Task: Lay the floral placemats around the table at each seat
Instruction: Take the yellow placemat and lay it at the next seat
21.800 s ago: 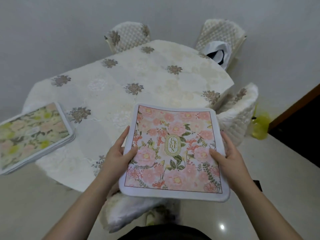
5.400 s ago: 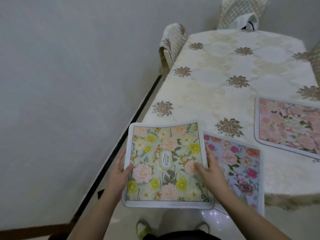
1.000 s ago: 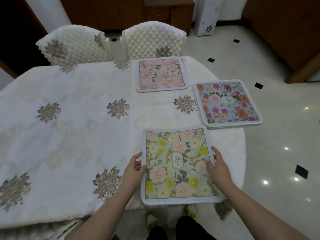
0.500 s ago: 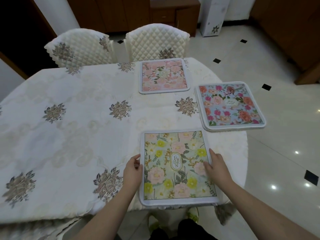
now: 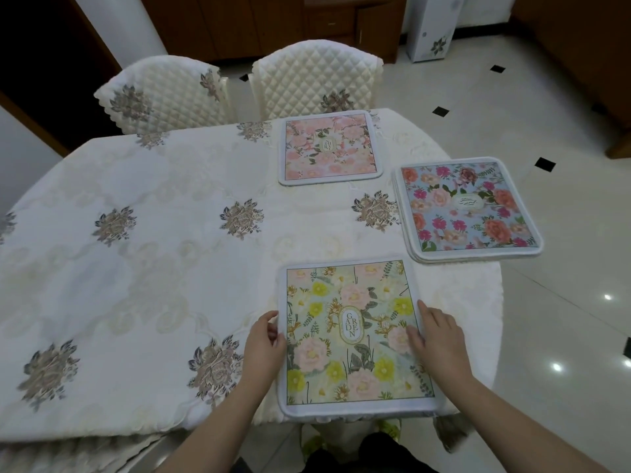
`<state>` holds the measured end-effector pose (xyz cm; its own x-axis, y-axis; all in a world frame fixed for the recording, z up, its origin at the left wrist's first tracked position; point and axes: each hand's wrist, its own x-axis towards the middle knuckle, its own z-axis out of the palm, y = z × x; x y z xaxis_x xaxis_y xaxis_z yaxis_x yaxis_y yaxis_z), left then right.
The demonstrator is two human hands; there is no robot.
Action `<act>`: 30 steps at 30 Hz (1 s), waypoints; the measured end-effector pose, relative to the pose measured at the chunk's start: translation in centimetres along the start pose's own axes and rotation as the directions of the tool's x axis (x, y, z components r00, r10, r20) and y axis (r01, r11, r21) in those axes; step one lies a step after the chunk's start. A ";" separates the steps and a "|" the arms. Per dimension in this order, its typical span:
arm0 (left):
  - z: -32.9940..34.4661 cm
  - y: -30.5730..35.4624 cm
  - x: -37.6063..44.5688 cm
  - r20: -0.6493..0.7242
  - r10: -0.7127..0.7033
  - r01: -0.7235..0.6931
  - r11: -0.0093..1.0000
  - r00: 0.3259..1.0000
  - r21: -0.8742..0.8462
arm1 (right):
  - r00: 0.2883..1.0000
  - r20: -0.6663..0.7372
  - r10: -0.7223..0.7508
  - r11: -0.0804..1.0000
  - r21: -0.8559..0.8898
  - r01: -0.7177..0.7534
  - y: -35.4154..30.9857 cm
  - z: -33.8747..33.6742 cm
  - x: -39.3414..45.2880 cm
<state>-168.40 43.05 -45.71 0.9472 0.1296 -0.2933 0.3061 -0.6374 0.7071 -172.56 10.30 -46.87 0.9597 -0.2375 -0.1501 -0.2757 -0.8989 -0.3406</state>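
We see the green-yellow placemat (image 5: 355, 332) lying flat on the table (image 5: 153, 268) at lower centre of the frame, its near edge at the table rim; the left hand (image 5: 264, 349) pinches its left border, thumb on top; the right hand (image 5: 440, 343) rests flat, fingers spread, on its right side; the pink placemat (image 5: 329, 146) lies at upper centre before a quilted chair (image 5: 316, 80); the blue placemat (image 5: 466, 208) tops a stack at right, overhanging the table edge.
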 end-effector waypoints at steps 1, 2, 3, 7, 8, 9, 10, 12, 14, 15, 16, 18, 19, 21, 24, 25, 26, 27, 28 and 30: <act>0.0 -0.1 0.0 -0.010 0.002 -0.002 1.000 1.000 -0.007 | 1.000 -0.027 -0.002 1.000 -0.012 0.002 0.0 0.2 -0.2; 0.1 -0.3 -0.1 -0.030 -0.002 0.002 1.000 1.000 -0.001 | 0.999 -0.053 -0.005 1.000 -0.024 0.004 0.0 0.3 -0.5; 0.2 -0.5 -0.1 -0.057 -0.008 0.009 1.000 0.998 0.025 | 0.997 -0.079 -0.005 1.000 -0.028 0.003 0.0 0.4 -0.6; 0.6 -0.4 0.0 -0.135 0.083 -0.061 0.985 0.987 0.162 | 0.991 -0.134 -0.023 0.999 0.019 0.025 -1.2 0.8 -0.2; 0.7 0.1 0.2 -0.141 0.148 -0.120 0.973 0.979 0.195 | 0.989 -0.137 -0.057 0.998 0.024 0.061 -1.8 0.9 0.2; 1.1 0.6 0.6 -0.139 0.214 -0.178 0.956 0.967 0.233 | 0.986 -0.133 -0.100 0.994 0.026 0.105 -2.6 1.0 0.7; 1.5 1.3 1.1 -0.131 0.271 -0.228 0.934 0.954 0.274 | 0.981 -0.126 -0.149 0.988 0.024 0.154 -3.3 1.1 1.3; 2.7 2.7 2.4 -0.085 0.353 -0.305 0.888 0.932 0.344 | 0.967 -0.098 -0.236 0.971 0.021 0.239 -5.2 1.5 2.8; 4.1 4.1 3.8 0.012 0.422 -0.392 0.831 0.906 0.395 | 0.951 -0.060 -0.304 0.952 0.010 0.305 -7.3 2.1 4.5; 4.8 4.7 4.4 0.064 0.444 -0.428 0.801 0.894 0.419 | 0.941 -0.035 -0.336 0.942 -0.003 0.336 -8.3 2.4 5.4; 5.4 5.2 5.1 0.107 0.454 -0.451 0.774 0.885 0.445 | 0.933 -0.013 -0.360 0.933 -0.010 0.360 -9.2 2.8 6.4; 6.4 5.9 6.7 0.164 0.448 -0.466 0.734 0.879 0.494 | 0.930 0.031 -0.366 0.931 0.001 0.366 -10.8 3.6 8.2; 6.7 6.0 7.4 0.181 0.437 -0.464 0.724 0.881 0.510 | 0.931 0.051 -0.363 0.932 0.004 0.363 -11.4 4.0 8.9; 7.0 5.5 8.3 0.222 0.412 -0.463 0.698 0.884 0.546 | 0.923 0.095 -0.373 0.927 -0.008 0.375 -12.1 4.8 9.6; 7.2 4.2 8.8 0.278 0.391 -0.477 0.649 0.877 0.592 | 0.903 0.152 -0.402 0.906 -0.079 0.417 -12.0 5.4 9.1; 7.2 4.0 8.8 0.280 0.388 -0.474 0.637 0.878 0.607 | 0.901 0.160 -0.403 0.902 -0.097 0.421 -11.8 5.4 8.9; 7.1 4.1 8.8 0.278 0.387 -0.473 0.629 0.879 0.617 | 0.903 0.156 -0.401 0.901 -0.110 0.419 -11.7 5.4 8.8; 7.1 4.3 8.8 0.280 0.386 -0.472 0.626 0.879 0.620 | 0.905 0.152 -0.398 0.901 -0.120 0.417 -11.6 5.5 8.8; 7.1 4.3 8.8 0.285 0.378 -0.470 0.629 0.881 0.619 | 0.907 0.148 -0.394 0.901 -0.133 0.413 -11.6 5.6 8.8; 7.0 4.1 8.7 0.273 0.360 -0.449 0.642 0.892 0.621 | 0.921 0.151 -0.360 0.913 -0.145 0.381 -11.5 5.6 8.7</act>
<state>-159.53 36.23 -49.91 0.9291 -0.3214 -0.1830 -0.2883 -0.9393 0.1861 -161.34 20.61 -49.48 0.9747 0.1602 -0.1559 0.1212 -0.9647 -0.2337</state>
